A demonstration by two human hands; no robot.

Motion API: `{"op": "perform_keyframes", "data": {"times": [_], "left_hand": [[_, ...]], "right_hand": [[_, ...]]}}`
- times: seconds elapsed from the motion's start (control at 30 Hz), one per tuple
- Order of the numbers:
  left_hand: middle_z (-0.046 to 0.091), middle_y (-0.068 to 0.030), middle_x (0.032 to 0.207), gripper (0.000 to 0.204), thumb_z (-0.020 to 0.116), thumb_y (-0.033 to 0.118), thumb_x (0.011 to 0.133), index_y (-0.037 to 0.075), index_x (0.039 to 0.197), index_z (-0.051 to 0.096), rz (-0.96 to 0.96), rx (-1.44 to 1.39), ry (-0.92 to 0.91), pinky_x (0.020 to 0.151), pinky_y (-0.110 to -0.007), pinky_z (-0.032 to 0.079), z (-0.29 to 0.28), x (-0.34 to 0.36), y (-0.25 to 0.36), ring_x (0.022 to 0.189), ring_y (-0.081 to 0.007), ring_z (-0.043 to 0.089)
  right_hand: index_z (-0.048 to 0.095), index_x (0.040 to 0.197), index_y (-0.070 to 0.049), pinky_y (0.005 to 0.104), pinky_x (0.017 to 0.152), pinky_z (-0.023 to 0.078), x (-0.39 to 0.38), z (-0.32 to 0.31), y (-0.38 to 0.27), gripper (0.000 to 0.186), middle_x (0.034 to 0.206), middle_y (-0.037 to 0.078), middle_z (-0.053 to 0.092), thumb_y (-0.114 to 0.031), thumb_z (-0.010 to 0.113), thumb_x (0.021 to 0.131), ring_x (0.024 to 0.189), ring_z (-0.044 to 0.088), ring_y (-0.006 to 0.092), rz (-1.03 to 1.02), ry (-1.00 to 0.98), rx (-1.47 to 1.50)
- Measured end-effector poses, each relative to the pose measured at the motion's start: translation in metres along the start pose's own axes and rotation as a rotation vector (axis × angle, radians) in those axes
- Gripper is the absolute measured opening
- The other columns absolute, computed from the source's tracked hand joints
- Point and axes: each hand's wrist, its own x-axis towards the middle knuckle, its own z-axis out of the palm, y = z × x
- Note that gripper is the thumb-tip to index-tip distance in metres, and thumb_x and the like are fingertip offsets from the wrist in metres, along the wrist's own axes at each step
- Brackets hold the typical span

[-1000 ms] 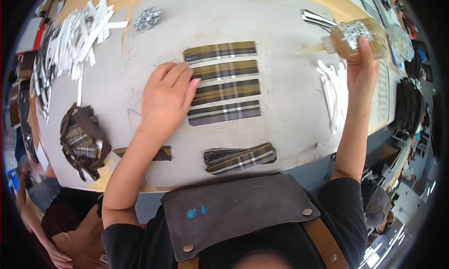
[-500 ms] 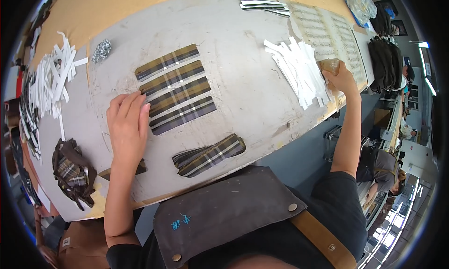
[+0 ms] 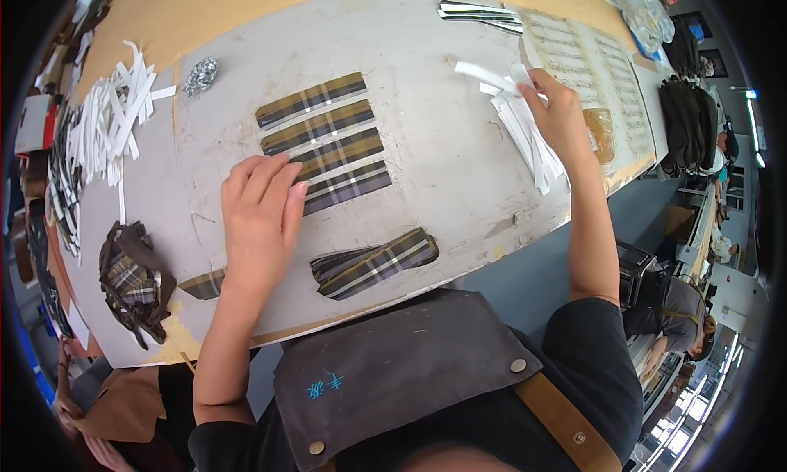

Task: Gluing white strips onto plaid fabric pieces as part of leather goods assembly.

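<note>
Four plaid fabric strips (image 3: pixel 318 95) lie in a column on the grey board (image 3: pixel 426 185). My left hand (image 3: pixel 258 209) is open over the lower left ends of these strips, fingers loosely curved and tips on or just above them. My right hand (image 3: pixel 554 115) pinches a white strip (image 3: pixel 471 70) at the top of a pile of white strips (image 3: pixel 533 164). Beside it lies the amber glue bottle (image 3: pixel 601 140). A bundle of plaid strips (image 3: pixel 373 263) sits near the front edge, and a single plaid piece (image 3: pixel 198 286) is left of my forearm.
White strips (image 3: pixel 111 127) and dark scrap cloth (image 3: pixel 131 283) are at left. A silver wad (image 3: pixel 201 77), striped strips (image 3: pixel 479 14) and a glue-marked sheet (image 3: pixel 623 78) are farther back. Other people (image 3: pixel 680 316) work at both sides.
My right hand has put down the glue bottle and moved onto the white pile, taking a strip. My left hand has slid down along the plaid strips. The camera's view has shifted.
</note>
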Motion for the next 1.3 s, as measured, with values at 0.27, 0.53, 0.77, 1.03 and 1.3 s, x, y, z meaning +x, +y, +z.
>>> {"op": "perform_keyframes", "data": {"times": [0.27, 0.53, 0.77, 1.03, 1.3], "left_hand": [[0.065, -0.0122, 0.106, 0.021, 0.068, 0.003, 0.082, 0.000, 0.102, 0.066, 0.006, -0.291, -0.011, 0.085, -0.038, 0.047, 0.012, 0.005, 0.019, 0.102, -0.0296, 0.058], [0.069, -0.0103, 0.090, 0.028, 0.069, -0.006, 0.076, 0.004, 0.101, 0.069, -0.059, -0.677, -0.119, 0.067, -0.030, 0.053, 0.019, -0.004, 0.038, 0.076, -0.0235, 0.066], [0.070, -0.0106, 0.088, 0.022, 0.069, -0.004, 0.081, 0.004, 0.101, 0.070, -0.336, -0.816, -0.274, 0.064, -0.028, 0.050, -0.003, -0.021, 0.046, 0.076, -0.0183, 0.066], [0.063, -0.0069, 0.084, 0.014, 0.069, -0.001, 0.085, 0.002, 0.099, 0.071, -0.444, -0.910, -0.052, 0.059, -0.025, 0.045, 0.004, -0.039, 0.036, 0.065, -0.0168, 0.058], [0.061, -0.0031, 0.079, 0.006, 0.070, 0.001, 0.086, -0.001, 0.091, 0.069, -0.752, -0.978, 0.020, 0.058, -0.021, 0.042, -0.004, -0.052, 0.030, 0.065, -0.0066, 0.053]], "right_hand": [[0.061, 0.098, -0.002, 0.0255, 0.050, 0.036, -0.022, -0.004, -0.069, 0.013, 0.061, 0.002, 0.049, -0.014, 0.060, 0.095, 0.055, 0.043, 0.0078, 0.253, -0.329, 0.473], [0.057, 0.101, -0.002, 0.0208, 0.049, 0.030, -0.042, 0.006, -0.119, 0.014, 0.068, -0.005, 0.046, -0.016, 0.054, 0.098, 0.054, 0.039, 0.0028, 0.524, -0.849, 1.124], [0.054, 0.098, -0.005, 0.0207, 0.049, 0.033, -0.050, 0.021, -0.117, 0.013, 0.072, -0.004, 0.048, -0.018, 0.053, 0.099, 0.056, 0.044, 0.0048, 0.698, -1.088, 1.202], [0.060, 0.095, -0.004, 0.0218, 0.060, 0.043, -0.056, 0.024, -0.121, 0.014, 0.077, -0.003, 0.058, -0.008, 0.071, 0.087, 0.065, 0.053, 0.0044, 0.444, -0.951, 1.073], [0.066, 0.091, -0.001, 0.0197, 0.067, 0.047, -0.054, 0.031, -0.123, 0.011, 0.082, 0.001, 0.068, -0.003, 0.073, 0.083, 0.075, 0.061, 0.0048, 0.552, -0.828, 1.062]]}}
